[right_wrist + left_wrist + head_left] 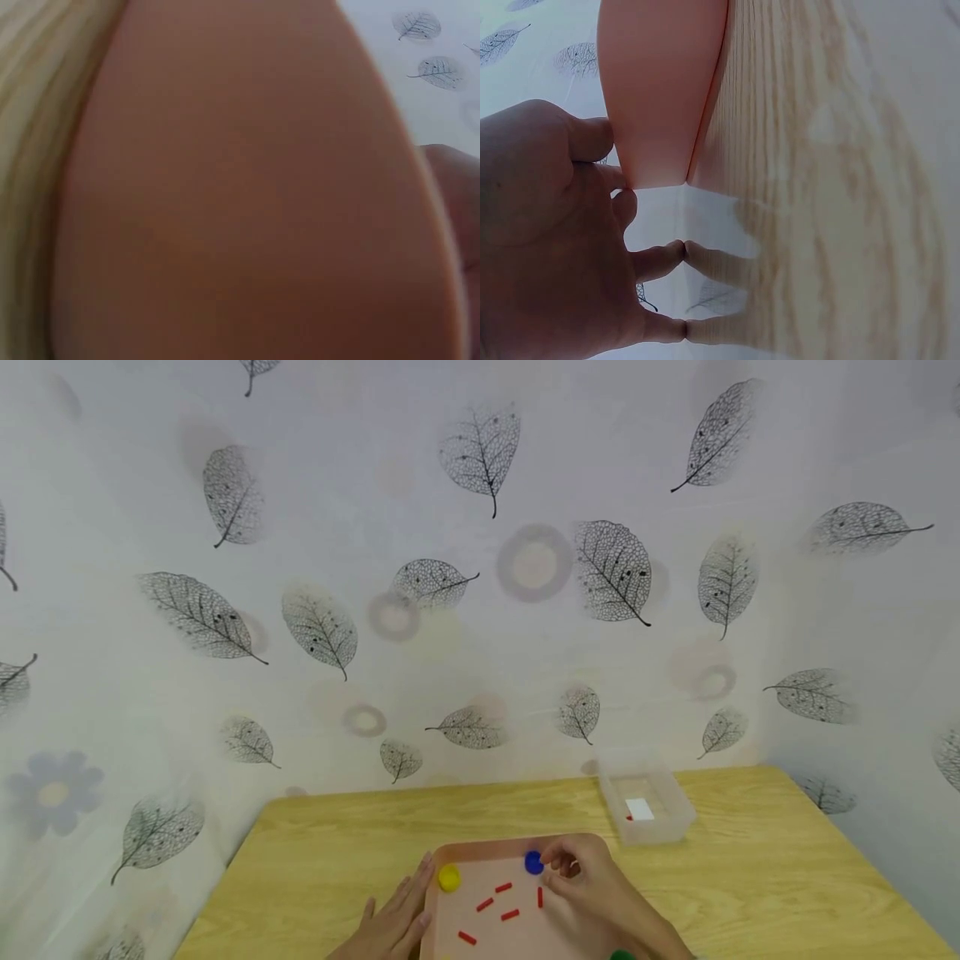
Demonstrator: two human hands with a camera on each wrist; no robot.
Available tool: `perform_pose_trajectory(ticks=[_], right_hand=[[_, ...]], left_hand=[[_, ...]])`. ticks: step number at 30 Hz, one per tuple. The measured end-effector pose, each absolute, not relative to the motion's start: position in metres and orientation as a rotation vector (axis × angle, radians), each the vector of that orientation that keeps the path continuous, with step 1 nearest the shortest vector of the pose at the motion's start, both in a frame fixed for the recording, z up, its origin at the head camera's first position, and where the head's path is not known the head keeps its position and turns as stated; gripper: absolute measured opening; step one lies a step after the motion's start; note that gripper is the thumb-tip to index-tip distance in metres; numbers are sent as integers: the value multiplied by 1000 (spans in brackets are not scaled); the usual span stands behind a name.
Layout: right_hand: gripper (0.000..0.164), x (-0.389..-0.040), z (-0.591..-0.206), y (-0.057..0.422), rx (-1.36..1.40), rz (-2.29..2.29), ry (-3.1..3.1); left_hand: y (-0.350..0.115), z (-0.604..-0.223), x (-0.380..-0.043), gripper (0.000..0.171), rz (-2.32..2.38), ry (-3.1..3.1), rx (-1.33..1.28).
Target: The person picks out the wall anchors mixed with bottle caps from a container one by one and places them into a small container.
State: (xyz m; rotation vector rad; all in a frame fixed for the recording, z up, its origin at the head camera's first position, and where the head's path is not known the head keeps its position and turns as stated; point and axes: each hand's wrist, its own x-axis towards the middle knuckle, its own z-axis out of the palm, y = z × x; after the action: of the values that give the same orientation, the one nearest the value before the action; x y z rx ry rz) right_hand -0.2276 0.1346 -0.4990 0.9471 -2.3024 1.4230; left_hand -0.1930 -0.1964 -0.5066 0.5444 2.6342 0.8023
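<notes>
A shallow pink tray [480, 861] lies on the wooden table in the head view. My left hand [393, 920] rests along its left wall with fingers straight; the left wrist view shows that hand [551, 225] against the tray's outer side [660, 90]. Over the tray's far right part, my right hand [581, 872] has bent fingers, their tips beside a small round blue piece [534, 862]. Whether they pinch anything is too small to tell. A short red stick [540, 897] lies just below the thumb. The tray wall [240, 180] hides most of that hand in the right wrist view.
Several more red sticks [504, 887] lie scattered on the tray floor. A round yellow piece [449, 877] sits in the far left corner, and a green one [621, 955] shows at the bottom edge. A clear plastic box [660, 833] stands behind, near the leaf-patterned wall [480, 652].
</notes>
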Motion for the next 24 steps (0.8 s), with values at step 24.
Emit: perform_pose_trajectory(ticks=[24], right_hand=[[15,-221,-519,131,874,1306,-2675]], left_hand=[[-205,-505,-188,77,697,2706,851]])
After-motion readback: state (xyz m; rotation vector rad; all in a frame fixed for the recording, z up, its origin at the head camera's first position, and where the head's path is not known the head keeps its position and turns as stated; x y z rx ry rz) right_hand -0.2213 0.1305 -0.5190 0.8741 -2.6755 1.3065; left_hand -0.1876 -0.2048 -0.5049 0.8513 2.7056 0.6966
